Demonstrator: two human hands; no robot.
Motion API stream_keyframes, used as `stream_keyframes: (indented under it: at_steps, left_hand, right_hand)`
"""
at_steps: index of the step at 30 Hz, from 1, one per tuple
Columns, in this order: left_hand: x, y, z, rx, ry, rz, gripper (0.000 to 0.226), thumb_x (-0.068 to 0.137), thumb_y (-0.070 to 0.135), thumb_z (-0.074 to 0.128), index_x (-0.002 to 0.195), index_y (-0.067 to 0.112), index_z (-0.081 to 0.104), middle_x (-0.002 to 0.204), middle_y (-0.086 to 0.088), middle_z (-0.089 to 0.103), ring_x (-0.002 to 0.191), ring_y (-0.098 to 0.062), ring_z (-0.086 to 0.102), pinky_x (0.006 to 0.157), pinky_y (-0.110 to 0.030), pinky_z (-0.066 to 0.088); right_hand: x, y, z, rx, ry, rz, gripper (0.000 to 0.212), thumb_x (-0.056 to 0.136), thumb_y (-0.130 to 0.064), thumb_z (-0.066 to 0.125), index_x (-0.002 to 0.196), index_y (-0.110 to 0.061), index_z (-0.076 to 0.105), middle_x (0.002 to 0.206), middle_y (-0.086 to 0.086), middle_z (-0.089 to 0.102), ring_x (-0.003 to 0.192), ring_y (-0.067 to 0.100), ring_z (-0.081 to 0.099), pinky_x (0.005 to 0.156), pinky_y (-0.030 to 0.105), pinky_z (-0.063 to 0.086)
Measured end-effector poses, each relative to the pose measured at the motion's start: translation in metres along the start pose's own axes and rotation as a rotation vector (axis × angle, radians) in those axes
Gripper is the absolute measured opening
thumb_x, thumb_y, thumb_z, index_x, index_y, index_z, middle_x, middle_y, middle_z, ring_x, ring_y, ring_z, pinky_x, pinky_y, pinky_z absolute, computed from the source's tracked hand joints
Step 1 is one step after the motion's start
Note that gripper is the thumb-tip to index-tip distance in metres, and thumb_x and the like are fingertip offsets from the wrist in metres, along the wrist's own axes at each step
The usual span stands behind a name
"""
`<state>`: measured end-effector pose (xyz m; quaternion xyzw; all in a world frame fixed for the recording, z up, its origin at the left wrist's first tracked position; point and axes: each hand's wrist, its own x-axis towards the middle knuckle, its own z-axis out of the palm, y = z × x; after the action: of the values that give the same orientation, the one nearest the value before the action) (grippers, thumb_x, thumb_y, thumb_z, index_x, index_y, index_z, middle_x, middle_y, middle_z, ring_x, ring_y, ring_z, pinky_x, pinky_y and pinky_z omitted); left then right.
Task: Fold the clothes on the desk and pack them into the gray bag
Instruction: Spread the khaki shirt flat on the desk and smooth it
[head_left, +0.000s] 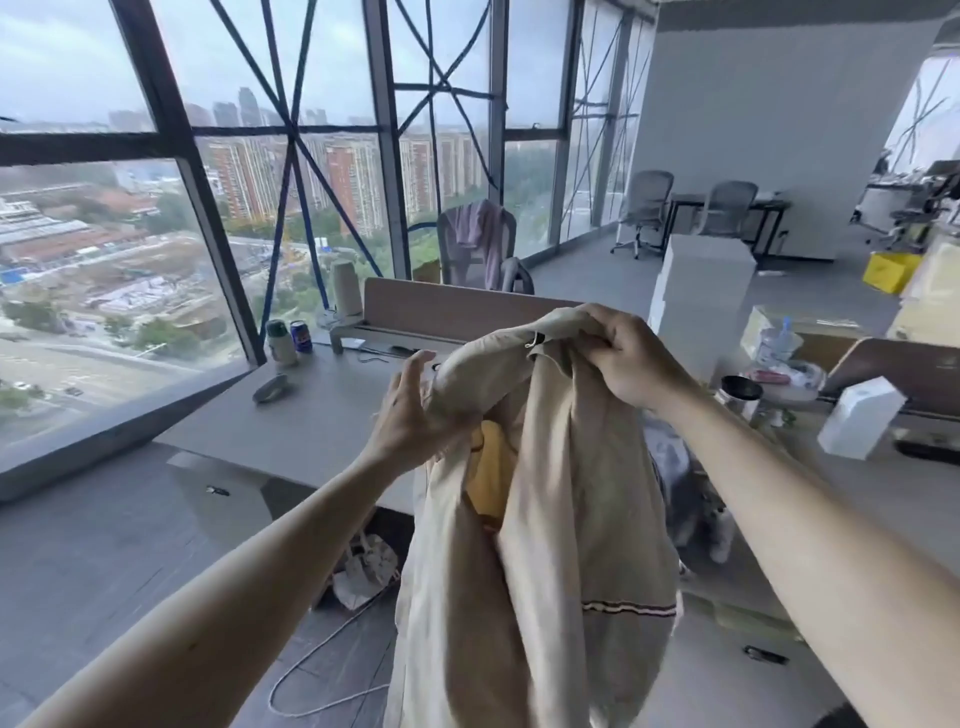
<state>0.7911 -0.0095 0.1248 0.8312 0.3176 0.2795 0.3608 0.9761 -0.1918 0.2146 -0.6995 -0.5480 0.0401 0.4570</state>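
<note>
Standing on the tabletop (311, 431) at the far left are a pale flask (280, 343) and a blue can (301, 336), side by side near the window, with a small grey object (270, 389) lying nearer. The left hand (410, 415) holds a rolled fold of the beige garment (561, 519), thumb raised and fingers wrapped behind the cloth. The garment is lifted in the air over the tabletop's near edge and hangs in long folds, with a dark striped band low on its right side. A yellow cloth (491, 478) shows between the folds. The right hand (623, 364) grips the bunched top of the garment tightly. Further right stand a dark-rimmed cup (740, 389) and a white box (860, 421).
</note>
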Motion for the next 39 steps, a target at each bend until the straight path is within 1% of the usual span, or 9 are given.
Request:
stream_keyframes:
  at_steps: [3,7,10,13,15,18,25,32,39]
  left_hand:
    - [0.021,-0.028,-0.008,-0.083,-0.170,-0.146,0.073,0.059,0.055,0.085,0.121,0.032,0.055,0.103,0.002,0.071,0.093,-0.014,0.067,0.082,-0.034,0.056]
    - [0.051,-0.062,-0.023,-0.129,-0.080,-0.169,0.032,0.074,0.040,0.086,0.083,0.011,0.076,0.069,0.003,0.072,0.058,-0.002,0.065,0.058,-0.024,0.052]
    - [0.085,-0.087,-0.045,-0.291,0.024,-0.184,0.018,0.085,0.024,0.080,0.082,0.008,0.072,0.067,0.000,0.069,0.054,-0.005,0.064,0.050,-0.020,0.050]
    - [0.134,-0.118,-0.077,-0.373,0.124,-0.189,0.005,0.087,0.015,0.076,0.089,0.012,0.072,0.076,-0.001,0.070,0.063,-0.009,0.063,0.054,-0.019,0.051]
    - [0.166,-0.138,-0.097,-0.364,0.152,-0.158,0.005,0.086,0.014,0.077,0.088,0.016,0.073,0.071,0.007,0.071,0.067,-0.010,0.062,0.056,-0.018,0.051]
    - [0.207,-0.157,-0.119,-0.319,0.187,-0.083,0.007,0.084,0.010,0.078,0.090,0.011,0.073,0.069,0.008,0.070,0.061,-0.001,0.062,0.055,-0.017,0.052]
    - [0.295,-0.188,-0.147,-0.161,0.194,-0.018,0.029,0.079,0.005,0.081,0.068,0.017,0.057,0.052,0.025,0.056,0.049,0.008,0.049,0.049,-0.010,0.034]
    - [0.376,-0.212,-0.150,0.054,0.243,-0.028,0.047,0.074,0.012,0.086,0.059,0.020,0.042,0.056,0.008,0.039,0.050,0.002,0.033,0.044,-0.017,0.025]
    - [0.467,-0.227,-0.146,0.213,0.348,-0.086,0.036,0.074,0.021,0.086,0.065,0.017,0.052,0.057,0.007,0.047,0.055,-0.003,0.041,0.050,-0.021,0.033]
  right_hand:
    - [0.040,0.017,0.019,0.045,-0.053,-0.015,0.039,0.096,0.002,0.052,0.103,-0.035,0.063,0.099,-0.013,0.067,0.091,-0.011,0.059,0.084,0.012,0.044]
    - [0.095,0.038,0.054,0.064,-0.086,-0.063,0.028,0.096,0.004,0.052,0.112,-0.016,0.065,0.100,-0.006,0.067,0.087,-0.010,0.059,0.083,0.006,0.043]
    - [0.140,0.048,0.081,0.014,-0.107,-0.061,0.019,0.098,0.000,0.051,0.110,-0.008,0.064,0.094,-0.003,0.065,0.082,0.001,0.057,0.076,0.005,0.040]
    - [0.188,0.056,0.106,-0.036,-0.145,-0.027,0.017,0.095,-0.003,0.055,0.099,-0.019,0.059,0.085,-0.007,0.061,0.082,0.009,0.058,0.075,0.019,0.042]
    - [0.216,0.061,0.120,-0.099,-0.158,0.015,0.014,0.090,-0.015,0.067,0.100,-0.020,0.059,0.087,-0.006,0.061,0.085,0.013,0.060,0.071,0.024,0.042]
    - [0.253,0.068,0.138,-0.250,-0.216,0.056,0.051,0.072,-0.039,0.084,0.111,-0.023,0.056,0.098,-0.009,0.059,0.089,0.008,0.058,0.069,0.024,0.039]
    - [0.325,0.113,0.185,-0.461,-0.253,0.092,0.045,0.073,0.001,0.055,0.113,-0.018,0.056,0.103,0.011,0.066,0.101,0.031,0.061,0.076,0.033,0.045]
    - [0.395,0.167,0.214,-0.459,-0.136,0.091,0.055,0.076,0.004,0.048,0.122,-0.021,0.062,0.112,0.014,0.066,0.104,0.037,0.060,0.078,0.039,0.051]
    - [0.476,0.226,0.235,-0.572,-0.035,0.119,0.048,0.085,-0.005,0.049,0.128,-0.024,0.061,0.116,0.014,0.058,0.103,0.040,0.058,0.073,0.036,0.038]
